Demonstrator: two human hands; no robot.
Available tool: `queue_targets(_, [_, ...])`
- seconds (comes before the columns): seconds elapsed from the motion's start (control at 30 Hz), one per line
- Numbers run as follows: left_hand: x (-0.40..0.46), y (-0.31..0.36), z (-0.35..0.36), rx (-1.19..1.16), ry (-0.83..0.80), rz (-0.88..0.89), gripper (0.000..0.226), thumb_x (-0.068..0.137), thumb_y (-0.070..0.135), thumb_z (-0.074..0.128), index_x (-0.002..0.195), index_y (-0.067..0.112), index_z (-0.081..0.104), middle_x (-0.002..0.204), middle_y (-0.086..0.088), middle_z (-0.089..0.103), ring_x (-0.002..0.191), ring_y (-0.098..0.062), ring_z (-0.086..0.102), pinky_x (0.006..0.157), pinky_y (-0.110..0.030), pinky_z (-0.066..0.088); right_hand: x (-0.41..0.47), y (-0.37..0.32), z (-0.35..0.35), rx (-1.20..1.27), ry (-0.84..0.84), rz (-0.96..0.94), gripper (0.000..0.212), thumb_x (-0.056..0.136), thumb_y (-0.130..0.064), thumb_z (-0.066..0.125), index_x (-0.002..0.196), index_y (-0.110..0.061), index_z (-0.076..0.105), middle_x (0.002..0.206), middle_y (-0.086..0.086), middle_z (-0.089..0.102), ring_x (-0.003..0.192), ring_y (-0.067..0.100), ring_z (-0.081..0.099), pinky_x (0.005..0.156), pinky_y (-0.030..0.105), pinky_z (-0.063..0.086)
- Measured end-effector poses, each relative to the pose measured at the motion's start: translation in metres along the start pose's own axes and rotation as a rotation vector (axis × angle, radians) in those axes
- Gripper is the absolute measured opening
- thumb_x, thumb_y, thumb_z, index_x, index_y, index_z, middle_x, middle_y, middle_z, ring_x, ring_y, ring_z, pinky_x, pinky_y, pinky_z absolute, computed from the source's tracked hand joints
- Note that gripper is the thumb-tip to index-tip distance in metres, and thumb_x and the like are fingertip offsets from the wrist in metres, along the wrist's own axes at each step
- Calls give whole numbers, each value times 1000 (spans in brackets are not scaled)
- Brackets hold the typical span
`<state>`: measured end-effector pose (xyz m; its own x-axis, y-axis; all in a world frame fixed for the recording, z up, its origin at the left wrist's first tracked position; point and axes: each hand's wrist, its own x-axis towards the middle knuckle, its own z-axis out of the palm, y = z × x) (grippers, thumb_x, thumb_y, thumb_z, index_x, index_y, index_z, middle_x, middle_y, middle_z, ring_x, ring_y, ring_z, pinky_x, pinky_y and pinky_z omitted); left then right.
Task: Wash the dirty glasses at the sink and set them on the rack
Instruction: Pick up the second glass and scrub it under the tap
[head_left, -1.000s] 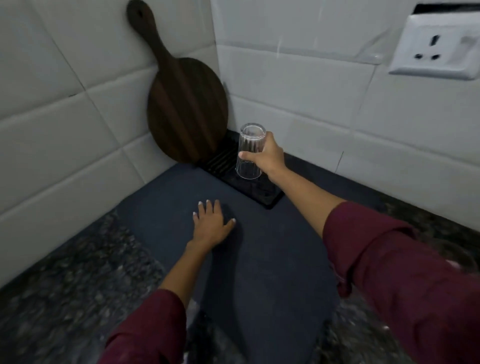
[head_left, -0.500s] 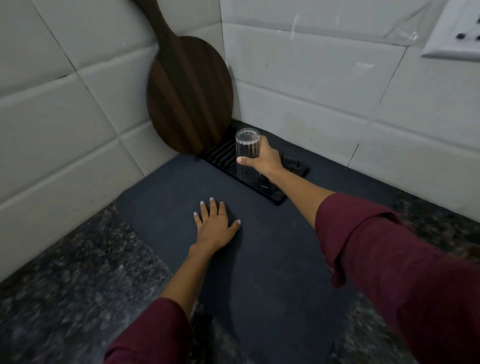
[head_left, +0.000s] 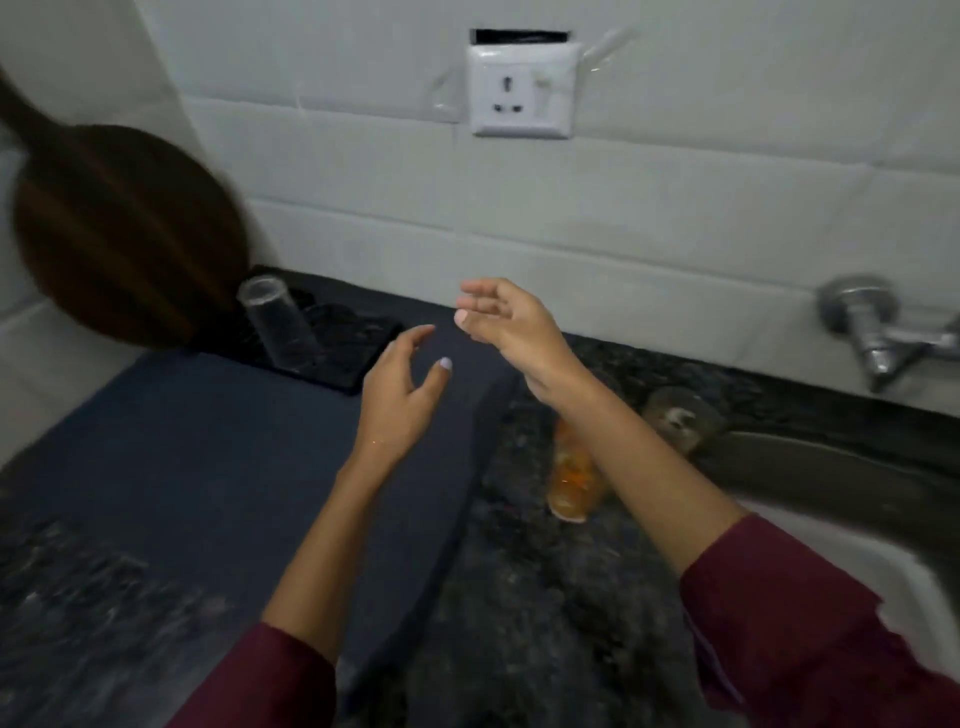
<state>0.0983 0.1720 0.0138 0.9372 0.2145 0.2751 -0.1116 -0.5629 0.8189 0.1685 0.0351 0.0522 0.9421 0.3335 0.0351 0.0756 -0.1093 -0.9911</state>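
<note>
Your speckled dark granite counter (head_left: 545, 597) carries a dark blue mat (head_left: 182, 452). At ten o'clock a round dark wooden board (head_left: 119, 234) leans on the tiles, the black slatted rack (head_left: 348, 353) at its foot, with a clear glass (head_left: 280, 327) standing upside down on it. Your left hand (head_left: 400, 395) and right hand (head_left: 509, 327) hover loosely open, holding nothing. An orange-stained glass (head_left: 571, 478) sits at four o'clock, beside the sink (head_left: 831, 467).
</note>
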Motion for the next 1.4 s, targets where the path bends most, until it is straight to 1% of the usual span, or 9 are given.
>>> queue_targets(0.1, [-22, 55, 48, -134, -44, 87, 56, 82, 50, 52, 129, 20, 55, 125, 8, 59, 116, -9, 56, 93, -31, 49, -58, 1, -76, 25, 96, 6, 25, 86, -12, 64, 110, -18, 58, 111, 5, 64, 100, 14, 63, 91, 31, 51])
queue_targets(0.23, [-54, 105, 118, -254, -88, 153, 39, 86, 33, 59, 122, 20, 59, 118, 5, 63, 110, -9, 60, 91, -35, 53, -122, 19, -166, 59, 245, 51, 22, 88, -3, 59, 109, -10, 57, 107, 9, 62, 88, 9, 60, 74, 18, 50])
queue_targets(0.43, [-80, 122, 203, -10, -106, 206, 52, 81, 22, 60, 128, 3, 53, 131, -14, 55, 122, -29, 51, 103, -33, 36, -185, 60, -248, 57, 410, 144, 17, 88, 0, 57, 100, -12, 60, 105, 13, 62, 93, 18, 59, 76, 25, 48])
queue_targets(0.63, [-92, 116, 241, 125, -31, 10, 75, 84, 17, 69, 143, -3, 28, 151, -24, 25, 143, -35, 20, 115, -36, 17, -211, 87, -268, 32, 418, 220, 22, 88, 1, 57, 109, -3, 59, 104, 13, 61, 95, 19, 56, 75, 24, 47])
queue_targets(0.87, [-78, 115, 266, -68, 77, -238, 90, 80, 11, 75, 148, -2, 17, 152, -19, 30, 141, -30, 28, 115, -31, 21, -210, 104, -268, -18, 393, 241, 20, 87, -1, 59, 104, -10, 61, 101, 11, 64, 93, 20, 60, 82, 31, 51])
queue_targets(1.07, [-58, 106, 286, -184, 215, -477, 92, 66, 19, 86, 142, 4, 35, 137, -16, 51, 129, -31, 46, 110, -43, 35, -191, 110, -280, -137, 528, 224, 20, 86, -10, 62, 103, -19, 61, 108, 9, 68, 96, 19, 63, 92, 35, 50])
queue_targets(1.13, [-55, 101, 287, -174, 198, -487, 81, 65, 18, 86, 133, 7, 43, 130, -14, 56, 122, -31, 52, 105, -43, 41, -182, 104, -286, -257, 601, 206, 32, 88, -12, 60, 120, -10, 57, 116, 10, 65, 103, 21, 62, 91, 28, 47])
queue_targets(1.23, [-52, 100, 283, -140, 133, -446, 75, 64, 17, 87, 129, 8, 49, 124, -13, 61, 115, -29, 57, 97, -38, 46, -166, 93, -296, -482, 640, 286, 49, 92, -23, 54, 136, -6, 39, 127, 18, 58, 115, 32, 56, 95, 37, 44])
queue_targets(1.4, [-60, 113, 285, -147, -74, -193, 73, 58, 21, 91, 122, 15, 55, 110, -4, 66, 101, -18, 61, 89, -33, 50, -133, 72, -306, -810, 654, 321, 60, 98, -35, 40, 144, -4, 17, 118, 23, 61, 108, 41, 57, 82, 44, 46])
